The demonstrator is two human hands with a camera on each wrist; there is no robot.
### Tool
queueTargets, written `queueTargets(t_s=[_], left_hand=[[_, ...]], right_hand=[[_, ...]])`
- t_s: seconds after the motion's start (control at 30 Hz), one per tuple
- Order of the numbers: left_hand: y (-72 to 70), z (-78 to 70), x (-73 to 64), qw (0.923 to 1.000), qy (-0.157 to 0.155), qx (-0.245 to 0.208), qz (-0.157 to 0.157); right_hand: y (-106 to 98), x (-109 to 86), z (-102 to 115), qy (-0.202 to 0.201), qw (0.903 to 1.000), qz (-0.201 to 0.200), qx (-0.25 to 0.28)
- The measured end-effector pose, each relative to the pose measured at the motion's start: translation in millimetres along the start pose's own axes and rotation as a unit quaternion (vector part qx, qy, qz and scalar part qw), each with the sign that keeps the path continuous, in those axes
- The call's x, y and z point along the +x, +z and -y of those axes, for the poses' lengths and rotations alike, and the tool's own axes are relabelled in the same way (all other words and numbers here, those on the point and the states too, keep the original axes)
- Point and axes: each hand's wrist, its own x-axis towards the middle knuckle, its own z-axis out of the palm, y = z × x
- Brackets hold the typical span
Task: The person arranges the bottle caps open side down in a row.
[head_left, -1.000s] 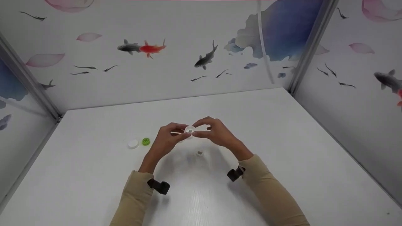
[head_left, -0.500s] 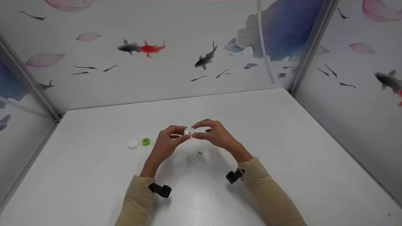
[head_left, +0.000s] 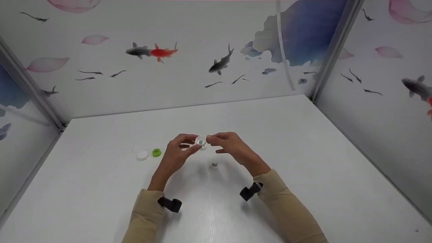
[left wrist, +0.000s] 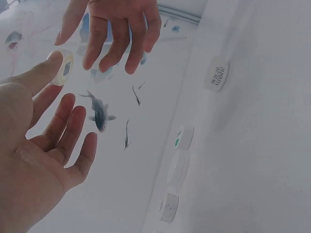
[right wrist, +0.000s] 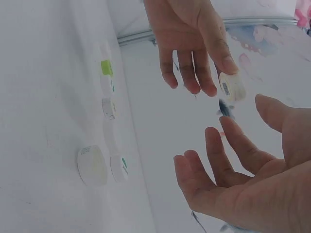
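Note:
My left hand pinches a small round white tub between thumb and fingertips, held up above the table. A square code label shows on its face, and the tub stands on edge in the right wrist view. Just to the right of it is my right hand, its fingers loosely bent and nothing between them. From the right wrist, a gap shows between those fingertips and the tub. Below the hands, a round white tub with a brownish mark sits on the table; in the left wrist view this tub bears printed digits.
Left of the hands lie a white round lid-like piece and a green round piece. Several more white round pieces, one with a green mark, stand in a row on the white table. Printed walls enclose its back and sides.
Both hands were holding the tub by its sides; my right hand has let go of it and its fingers have drawn together beside it. The tub has shifted slightly left with my left hand.

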Motion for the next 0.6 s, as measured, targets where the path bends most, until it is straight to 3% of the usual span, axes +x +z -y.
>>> queueTargets(t_s=[0.2, 0.37, 0.47, 0.6], left_hand=[[3.8, 0.2, -0.5, 0.9997, 0.016, 0.013, 0.012], [5.6, -1.2, -0.4, 0.9998, 0.009, 0.008, 0.014], [6.3, -2.7, 0.6, 0.9998, -0.013, -0.005, 0.013], [7.3, -5.3, 2.4, 0.9965, -0.067, -0.05, 0.002]], right_hand=[[2.6, 1.2, -2.7, 0.03, 0.9995, 0.001, 0.0], [2.4, 1.6, -4.8, 0.035, 0.9993, 0.009, 0.01], [1.5, 1.8, -5.3, 0.036, 0.9992, 0.006, 0.017], [0.4, 2.4, -4.8, 0.04, 0.9989, -0.005, 0.023]])
